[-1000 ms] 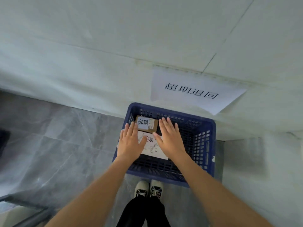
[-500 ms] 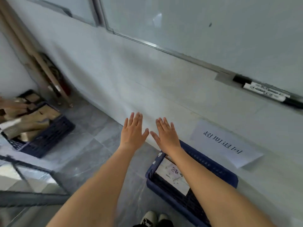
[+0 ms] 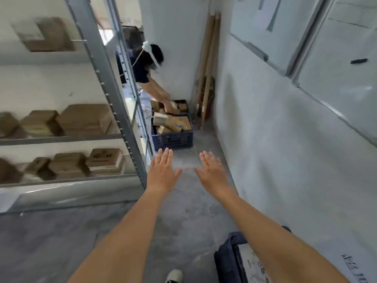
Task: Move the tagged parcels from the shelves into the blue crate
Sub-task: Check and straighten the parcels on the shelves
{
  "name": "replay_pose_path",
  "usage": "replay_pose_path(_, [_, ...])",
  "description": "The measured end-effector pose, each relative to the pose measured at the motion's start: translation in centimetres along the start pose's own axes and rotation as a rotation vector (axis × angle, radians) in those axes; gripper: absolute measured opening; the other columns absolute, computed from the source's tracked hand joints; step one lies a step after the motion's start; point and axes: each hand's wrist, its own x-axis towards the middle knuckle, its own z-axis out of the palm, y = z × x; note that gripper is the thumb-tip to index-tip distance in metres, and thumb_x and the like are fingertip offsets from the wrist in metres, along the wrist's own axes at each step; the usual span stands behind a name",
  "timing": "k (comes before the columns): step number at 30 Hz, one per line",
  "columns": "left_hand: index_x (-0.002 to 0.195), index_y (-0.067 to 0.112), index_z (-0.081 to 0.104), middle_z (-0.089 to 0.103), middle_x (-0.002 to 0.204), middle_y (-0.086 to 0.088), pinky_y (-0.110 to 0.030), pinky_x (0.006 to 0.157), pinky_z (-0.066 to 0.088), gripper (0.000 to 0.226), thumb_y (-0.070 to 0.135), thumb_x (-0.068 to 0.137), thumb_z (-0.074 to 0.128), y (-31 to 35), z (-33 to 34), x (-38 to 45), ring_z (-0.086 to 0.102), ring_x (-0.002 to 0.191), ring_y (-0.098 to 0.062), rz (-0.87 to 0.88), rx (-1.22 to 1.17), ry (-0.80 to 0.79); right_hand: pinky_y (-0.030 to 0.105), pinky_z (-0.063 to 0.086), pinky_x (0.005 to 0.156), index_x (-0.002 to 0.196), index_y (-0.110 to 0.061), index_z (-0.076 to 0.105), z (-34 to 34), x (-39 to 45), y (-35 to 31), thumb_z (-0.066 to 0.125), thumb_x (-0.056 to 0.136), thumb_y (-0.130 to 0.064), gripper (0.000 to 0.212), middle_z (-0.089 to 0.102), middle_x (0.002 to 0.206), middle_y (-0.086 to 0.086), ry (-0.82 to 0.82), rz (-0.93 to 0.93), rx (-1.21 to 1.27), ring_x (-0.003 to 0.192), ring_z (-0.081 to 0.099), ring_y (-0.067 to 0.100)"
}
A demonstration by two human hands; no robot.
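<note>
1. head view: left hand (image 3: 163,172) and right hand (image 3: 213,173) both empty, palms down, fingers straight and slightly spread, held out over the floor (image 3: 183,217).
2. blue crate (image 3: 228,256) at bottom right by the wall, mostly hidden under the right forearm; contents unreadable from here.
3. parcels (image 3: 85,119) sit on the shelves (image 3: 61,137) at left, blurred, tags unreadable. judging by that, plenty left to move.
4. around: another person (image 3: 146,68) bends over a second crate (image 3: 172,137) full of boxes, far end of the aisle.
5. nothing blocks the shelves; the aisle is narrow.
</note>
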Motion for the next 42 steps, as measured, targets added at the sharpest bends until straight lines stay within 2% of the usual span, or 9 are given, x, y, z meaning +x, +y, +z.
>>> replay_pose_path(4, [0.155,0.011,0.004,0.003,0.163,-0.006,-0.039,0.122,0.001,0.073,0.054,0.1,0.023,-8.3,-2.4,-4.4,-0.004,0.15,-0.021,-0.172,-0.033,0.071,0.035,0.0,0.121,0.157,-0.009,0.009,1.4,1.0,-8.9,0.025,0.106,-0.042,0.063,0.006,0.165,0.007,-0.018,-0.15,-0.001,0.152,0.0,0.021])
replay_pose_path(11, [0.155,0.008,0.005,0.006,0.163,-0.008,-0.038,0.121,0.002,0.071,0.05,0.1,0.024,-21.7,-4.9,-10.8,0.001,0.15,-0.022,-0.362,0.003,0.115,0.038,0.005,0.124,0.154,0.002,0.008,5.2,1.7,-25.4,0.027,0.106,-0.039,0.066,0.008,0.163,0.018,-0.065,-0.374,0.014,0.152,0.002,0.028])
replay_pose_path(16, [0.155,0.008,0.004,0.005,0.163,-0.008,-0.038,0.121,0.002,0.072,0.05,0.1,0.023,-29.9,-6.0,-14.1,-0.001,0.15,-0.022,-0.459,0.005,0.127,0.035,0.001,0.124,0.155,0.001,0.005,7.2,2.3,-35.4,0.026,0.105,-0.043,0.069,0.003,0.164,0.018,-0.121,-0.486,0.037,0.152,-0.001,0.026])
replay_pose_path(28, [0.155,0.01,-0.001,-0.004,0.163,-0.006,-0.037,0.122,-0.003,0.073,0.053,0.1,0.02,-44.5,-8.7,-16.2,-0.007,0.15,-0.019,-0.762,-0.035,0.142,0.036,-0.004,0.121,0.156,-0.008,-0.002,12.1,7.9,-51.4,0.02,0.105,-0.049,0.07,-0.005,0.164,0.012,-0.277,-0.783,-0.045,0.152,-0.009,0.025])
replay_pose_path(37, [0.155,0.009,0.002,-0.001,0.163,-0.006,-0.036,0.12,-0.004,0.075,0.053,0.099,0.024,-55.0,-10.1,-16.6,-0.005,0.15,-0.019,-0.947,-0.035,0.127,0.037,-0.003,0.121,0.156,-0.005,-0.003,15.0,12.5,-63.2,0.023,0.103,-0.05,0.074,-0.006,0.164,0.014,-0.361,-0.895,-0.02,0.152,-0.009,0.027])
replay_pose_path(42, [0.154,0.007,0.003,0.0,0.163,-0.007,-0.036,0.121,-0.002,0.076,0.055,0.099,0.024,-62.1,-11.7,-17.6,-0.005,0.15,-0.019,-0.985,-0.006,0.126,0.04,0.002,0.124,0.156,-0.006,0.002,17.0,14.3,-70.7,0.024,0.103,-0.05,0.072,-0.001,0.165,0.012,-0.368,-0.97,-0.033,0.152,-0.004,0.024])
